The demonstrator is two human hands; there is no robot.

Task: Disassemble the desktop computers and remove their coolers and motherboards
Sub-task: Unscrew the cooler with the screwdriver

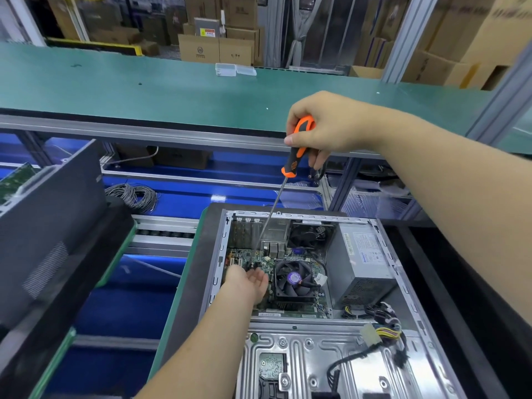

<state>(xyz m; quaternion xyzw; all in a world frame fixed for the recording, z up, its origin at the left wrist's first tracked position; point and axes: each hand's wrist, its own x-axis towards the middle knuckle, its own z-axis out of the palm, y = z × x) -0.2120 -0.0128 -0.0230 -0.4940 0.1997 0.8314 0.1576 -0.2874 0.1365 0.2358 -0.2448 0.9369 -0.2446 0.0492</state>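
Fingers of the right hand (pixel 325 125) curl round the screwdriver (pixel 293 156), its tip down on the motherboard (pixel 260 262) just above the left hand's (pixel 247 280) relaxed, empty fingers; keep the shaft upright, press firmly, cooler (pixel 293 279) beside.

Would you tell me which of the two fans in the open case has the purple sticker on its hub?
The CPU cooler fan beside the left hand; the rear case fan shows none.
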